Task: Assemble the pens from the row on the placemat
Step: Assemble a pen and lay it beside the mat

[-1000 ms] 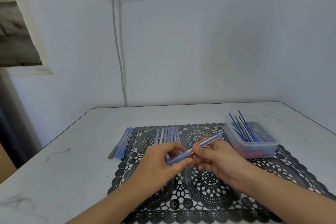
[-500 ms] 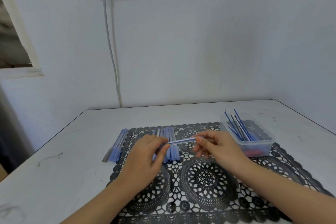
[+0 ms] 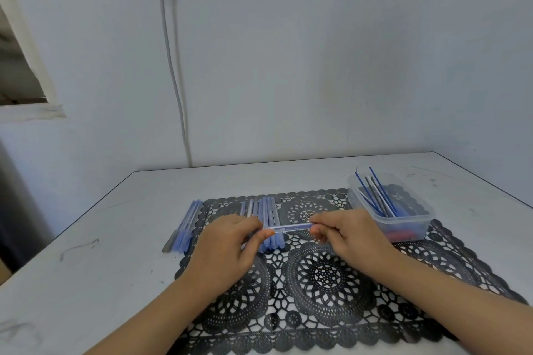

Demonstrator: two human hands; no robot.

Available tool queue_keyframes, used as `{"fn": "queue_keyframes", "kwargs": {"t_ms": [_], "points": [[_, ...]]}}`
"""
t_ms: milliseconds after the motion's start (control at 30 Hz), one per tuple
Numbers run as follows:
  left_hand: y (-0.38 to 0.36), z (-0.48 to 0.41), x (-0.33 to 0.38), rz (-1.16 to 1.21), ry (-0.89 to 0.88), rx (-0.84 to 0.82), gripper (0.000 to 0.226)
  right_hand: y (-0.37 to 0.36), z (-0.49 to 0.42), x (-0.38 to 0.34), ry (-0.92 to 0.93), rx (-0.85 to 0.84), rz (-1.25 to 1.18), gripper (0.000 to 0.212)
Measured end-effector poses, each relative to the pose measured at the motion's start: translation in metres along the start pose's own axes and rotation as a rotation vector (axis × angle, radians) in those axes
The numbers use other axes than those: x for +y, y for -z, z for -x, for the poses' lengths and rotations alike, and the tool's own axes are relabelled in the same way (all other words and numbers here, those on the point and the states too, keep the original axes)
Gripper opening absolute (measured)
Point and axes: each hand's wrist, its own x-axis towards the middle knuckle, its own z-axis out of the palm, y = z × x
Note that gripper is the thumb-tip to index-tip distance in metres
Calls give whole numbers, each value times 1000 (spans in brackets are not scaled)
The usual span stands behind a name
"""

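Note:
A clear blue pen barrel lies level between my two hands, just above the black lace placemat. My left hand pinches its left end with thumb and fingers. My right hand pinches its right end. Behind my left hand a row of blue pen barrels lies on the placemat, partly hidden by my fingers. Another bunch of blue pens lies on the table at the mat's left edge.
A clear plastic tub holding blue and dark refills and red bits stands on the mat's far right corner. The white table meets a white wall behind; a cable runs down the wall.
The pen has gone from tilted and close to me to level and farther out over the row. Both hands have moved forward and apart to its ends.

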Motion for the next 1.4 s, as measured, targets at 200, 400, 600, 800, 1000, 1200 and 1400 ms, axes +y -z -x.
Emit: {"fn": "queue_keyframes", "kwargs": {"t_ms": [200, 400, 600, 800, 1000, 1200, 1400], "points": [[0, 2, 0, 90, 80, -18, 47, -2, 3, 4, 153, 37, 50, 25], [0, 2, -3, 172, 152, 18, 50, -3, 6, -7, 185, 88, 12, 25], [-2, 2, -7, 151, 168, 36, 51, -5, 4, -7, 126, 68, -73, 16], [0, 4, -9, 153, 114, -19, 55, -5, 3, -9, 94, 155, -130, 19], [-2, 3, -9, 79, 68, 25, 37, -6, 3, -12, 88, 116, -66, 37], [1, 2, -12, 7, 67, 59, 36, -5, 6, -14, 102, 85, -176, 28], [0, 2, -14, -8, 66, 76, 38, -6, 3, -10, 49, 191, -173, 25]]}}
